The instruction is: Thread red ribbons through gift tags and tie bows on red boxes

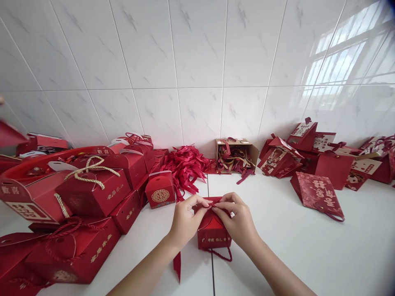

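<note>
A broad stretch of table (296, 250) lay open right of the fingers (200, 200), bounded farther back by red bags (335, 169). Stacked red boxes (92, 197) blocked the left; a ribbon heap (189, 164) and an open carton (254, 156) obstructed the middle.

A single camera, worn on the person's head, looks forward and down over the bench (296, 255) from its near side. It faces the tiled wall (200, 45) at the far side, which takes up about the upper half of the view. The forearms (145, 263) reach in from the near edge, left and right of the middle, so the fingers (197, 200) show at close range. The coverage is wide, with red boxes (92, 193) running out of frame at the left.
</note>
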Motion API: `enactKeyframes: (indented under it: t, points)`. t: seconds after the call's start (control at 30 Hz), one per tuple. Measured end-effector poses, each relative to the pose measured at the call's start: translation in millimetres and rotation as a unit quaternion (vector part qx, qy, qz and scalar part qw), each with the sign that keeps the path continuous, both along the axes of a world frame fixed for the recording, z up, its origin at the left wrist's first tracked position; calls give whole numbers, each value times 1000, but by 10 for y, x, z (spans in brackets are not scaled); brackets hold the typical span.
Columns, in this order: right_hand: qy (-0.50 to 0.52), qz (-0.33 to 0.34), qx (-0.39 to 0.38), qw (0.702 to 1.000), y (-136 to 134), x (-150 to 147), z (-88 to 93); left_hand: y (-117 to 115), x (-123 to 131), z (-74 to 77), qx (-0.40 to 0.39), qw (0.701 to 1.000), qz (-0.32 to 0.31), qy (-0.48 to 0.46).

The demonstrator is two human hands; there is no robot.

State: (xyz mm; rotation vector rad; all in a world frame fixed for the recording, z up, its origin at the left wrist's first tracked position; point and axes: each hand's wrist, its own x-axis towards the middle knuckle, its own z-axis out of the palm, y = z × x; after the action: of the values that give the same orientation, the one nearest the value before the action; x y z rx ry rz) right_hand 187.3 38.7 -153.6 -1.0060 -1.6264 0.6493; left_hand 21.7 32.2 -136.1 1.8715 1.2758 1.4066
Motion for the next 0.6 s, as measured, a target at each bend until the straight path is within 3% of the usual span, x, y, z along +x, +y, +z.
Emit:
enactKeyframes:
  t: [0.1,0.3,0.43,0.6]
  points:
    - [3,11,-54,998,-1,9,15,-15,24,53,-12,1000,-16,2]
    - [16,120,-145,982,-13,1,70,2,76,87,-28,999,-29,-5]
    - [76,123,-193,971,-23,-8,76,-2,37,96,-26,1000,-10,-3]
    - [67,117,-195,972,-48,2,94,-51,-45,128,-52,995,-61,61]
